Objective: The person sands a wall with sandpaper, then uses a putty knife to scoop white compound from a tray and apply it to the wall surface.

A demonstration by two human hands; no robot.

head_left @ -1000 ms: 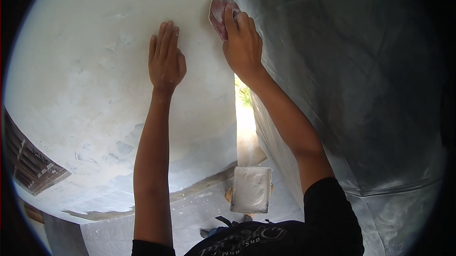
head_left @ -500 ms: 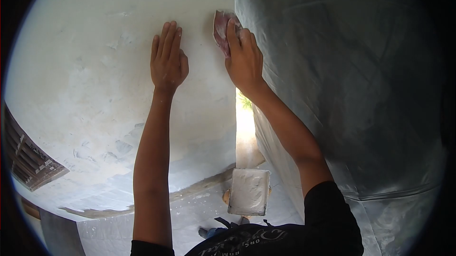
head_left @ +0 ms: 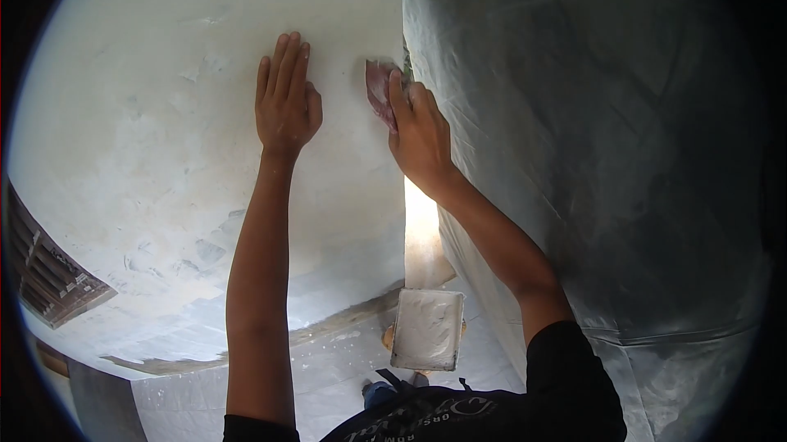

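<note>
My left hand lies flat against the pale plastered wall, its fingers stretched upward and nothing in it. To the right of it, my right hand grips a reddish-brown piece of sandpaper dusted with white. The sandpaper is pressed to the wall close to its vertical right edge. My right fingers point up and partly cover the sheet.
A grey plastic sheet hangs along the right side. Below stands a tray of whitish paste on a support that is mostly hidden. A slatted wooden vent is at the lower left, and a speckled cover lies on the floor.
My right hand has slid down along the wall edge with the sandpaper. The left hand stays on the wall, almost in the same place.
</note>
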